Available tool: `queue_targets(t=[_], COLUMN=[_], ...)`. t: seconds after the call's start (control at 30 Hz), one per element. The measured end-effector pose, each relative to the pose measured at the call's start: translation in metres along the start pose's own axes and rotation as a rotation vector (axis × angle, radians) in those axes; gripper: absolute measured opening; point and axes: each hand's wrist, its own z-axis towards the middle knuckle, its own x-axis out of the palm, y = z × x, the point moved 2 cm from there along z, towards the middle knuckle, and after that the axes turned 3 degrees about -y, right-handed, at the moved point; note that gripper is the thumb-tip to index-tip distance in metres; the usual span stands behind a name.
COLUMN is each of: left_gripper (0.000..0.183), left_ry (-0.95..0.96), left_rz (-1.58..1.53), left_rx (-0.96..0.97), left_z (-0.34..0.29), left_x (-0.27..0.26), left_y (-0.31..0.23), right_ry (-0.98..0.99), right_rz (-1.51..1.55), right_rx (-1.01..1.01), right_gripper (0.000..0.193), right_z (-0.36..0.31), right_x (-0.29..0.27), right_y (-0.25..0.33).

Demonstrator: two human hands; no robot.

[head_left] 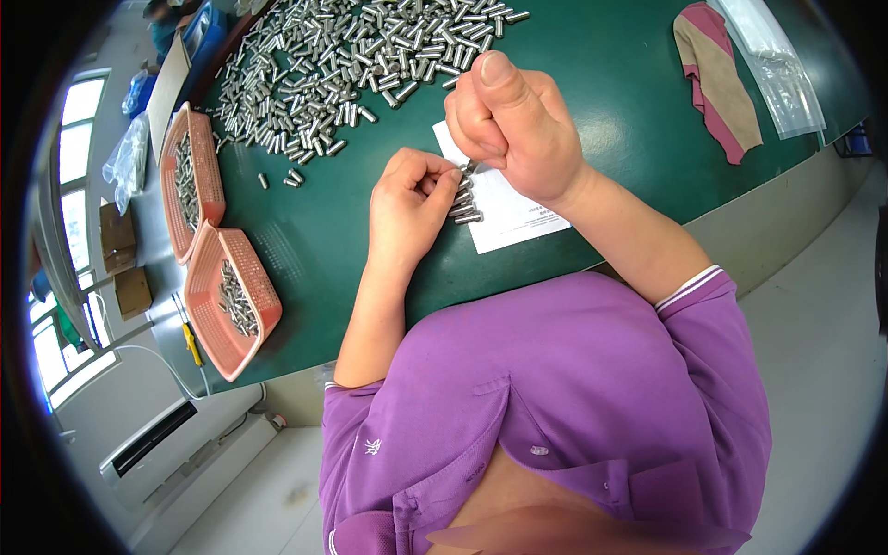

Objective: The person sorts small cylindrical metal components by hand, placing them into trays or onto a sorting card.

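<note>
My left hand (407, 208) is closed in a pinch, thumb and forefinger together on a small metal pin (468, 169) at the far end of a short row. The row of several silver cylindrical metal pins (465, 211) lies side by side on a white printed sheet of paper (509, 229). Above the sheet, my right hand (518, 125) is curled into a fist with the thumb on top. Whatever its fingers hold, if anything, is hidden. Beyond both hands a large heap of similar metal pins (342, 69) spreads over the green table (324, 217).
Two pink perforated baskets, a farther one (213, 176) and a nearer one (264, 296), hold small metal parts at the left edge. A yellow-handled tool (191, 342) is beside them. At the far right lie a pink and tan cloth (717, 79) and clear plastic bags (777, 74).
</note>
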Motion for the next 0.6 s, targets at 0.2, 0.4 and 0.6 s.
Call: queue_targets(t=[0.2,0.4,0.6], left_gripper=[0.005,0.005,0.003], left_ry=[-0.002,-0.015,0.024], left_rz=[-0.075,-0.076,-0.065], left_rx=[-0.029,0.018,-0.009], left_z=[0.0,0.0,0.0], left_x=[0.001,0.001,0.0], left_y=[0.002,0.005,0.002], right_ry=[-0.013,-0.028,-0.062], right_rz=[-0.031,-0.067,0.008], right_rx=[0.02,0.022,-0.034], right_gripper=[0.057,0.056,0.058], right_z=[0.001,0.003,0.005], right_x=[0.004,0.008,-0.003], right_y=[-0.007,-0.008,0.001])
